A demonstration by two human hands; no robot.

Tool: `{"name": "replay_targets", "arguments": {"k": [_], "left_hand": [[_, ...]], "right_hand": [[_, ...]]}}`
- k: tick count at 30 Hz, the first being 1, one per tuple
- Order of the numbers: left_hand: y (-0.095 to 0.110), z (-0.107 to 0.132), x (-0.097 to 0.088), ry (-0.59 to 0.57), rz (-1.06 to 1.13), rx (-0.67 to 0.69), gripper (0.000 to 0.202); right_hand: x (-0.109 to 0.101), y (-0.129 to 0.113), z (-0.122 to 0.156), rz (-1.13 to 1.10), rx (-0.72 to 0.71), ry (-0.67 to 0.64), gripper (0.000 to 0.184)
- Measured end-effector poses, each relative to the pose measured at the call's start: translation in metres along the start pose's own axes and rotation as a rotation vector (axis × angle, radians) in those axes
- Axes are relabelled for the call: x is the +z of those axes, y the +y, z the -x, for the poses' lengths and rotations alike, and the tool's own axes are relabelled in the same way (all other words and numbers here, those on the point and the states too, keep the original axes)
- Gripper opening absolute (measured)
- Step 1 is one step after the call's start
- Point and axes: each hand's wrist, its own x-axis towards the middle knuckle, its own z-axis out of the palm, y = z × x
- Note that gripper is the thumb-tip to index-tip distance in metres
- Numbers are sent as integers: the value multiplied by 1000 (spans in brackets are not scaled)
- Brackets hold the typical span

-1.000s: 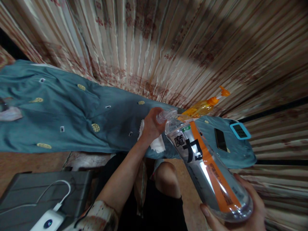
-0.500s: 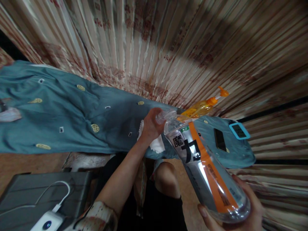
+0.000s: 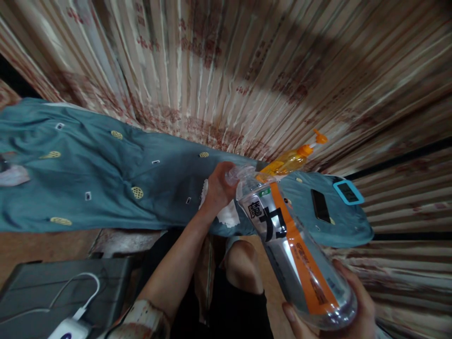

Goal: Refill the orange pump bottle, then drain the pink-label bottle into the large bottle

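Note:
A clear plastic bottle with an orange and silver label is held tilted in front of me, its neck toward the upper left. My right hand grips the base of it from below. At the neck end, my left hand has its fingers wrapped round the transparent top; whether that part is a cap or the mouth is hard to make out. Beneath my left hand a white tissue lies on the cloth. Behind the bottle is a pump bottle of yellow liquid with an orange pump head.
A teal patterned cloth covers the narrow surface. A dark phone and a blue-framed digital clock lie at its right end. Pleated curtains hang behind. A white device with a cable rests on a grey box at lower left.
The bottle and both hands sit slightly further left in view, as the whole scene shifts a little with my head. Both hands keep their grip on the bottle.

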Motion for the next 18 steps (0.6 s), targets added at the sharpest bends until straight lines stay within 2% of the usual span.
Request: {"name": "replay_targets", "arguments": {"k": [5, 11, 15, 18], "left_hand": [[-2, -1, -1, -13, 21, -24, 40], [-3, -1, -1, -15, 59, -66, 45], [-3, 0, 1, -8, 73, -61, 46], [-4, 1, 1, 3, 71, -62, 44]], "right_hand": [[2, -1, -3, -5, -108, -10, 94], [12, 15, 13, -147, 9, -8, 118], [17, 11, 18, -203, 14, -21, 135], [19, 0, 15, -211, 0, -12, 130]]}}
